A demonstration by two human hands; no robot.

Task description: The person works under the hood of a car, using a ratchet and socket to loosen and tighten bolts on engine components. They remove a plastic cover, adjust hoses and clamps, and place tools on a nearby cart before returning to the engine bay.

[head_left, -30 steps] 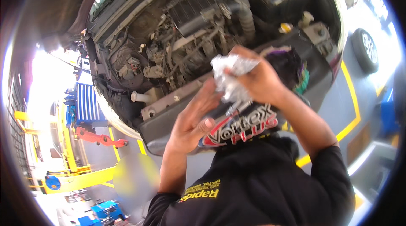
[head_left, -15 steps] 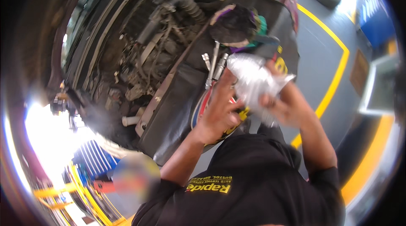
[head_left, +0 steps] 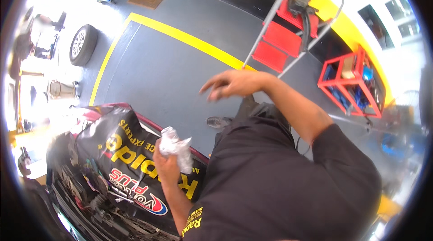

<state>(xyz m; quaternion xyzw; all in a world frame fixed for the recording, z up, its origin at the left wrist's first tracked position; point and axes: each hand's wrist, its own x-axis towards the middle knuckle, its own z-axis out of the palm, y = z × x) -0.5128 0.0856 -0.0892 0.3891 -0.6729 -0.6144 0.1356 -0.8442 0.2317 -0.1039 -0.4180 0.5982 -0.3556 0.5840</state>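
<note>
Lower left, the left hand (head_left: pixel 167 169) grips the crinkly bag (head_left: pixel 176 147), not yet put down; mid-frame, the right hand (head_left: pixel 238 84) is empty, fingers loose; metal tools (head_left: pixel 124 199) lie on the black cover (head_left: pixel 130 126)

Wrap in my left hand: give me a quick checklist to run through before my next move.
1. Wrap secure: ok, gripped in the left hand.
2. Contents of the wrap: cannot tell, the crumpled layers hide whatever may be inside.
3. Right hand free: ok, empty, with its fingers loosely spread.
4. Cover in place: ok, draped over the car's edge.
5. Tools put away: not ok, some metal tools lie on the cover.
6. Ladder free to climb: not ok, a black part rests on its red steps.
</note>
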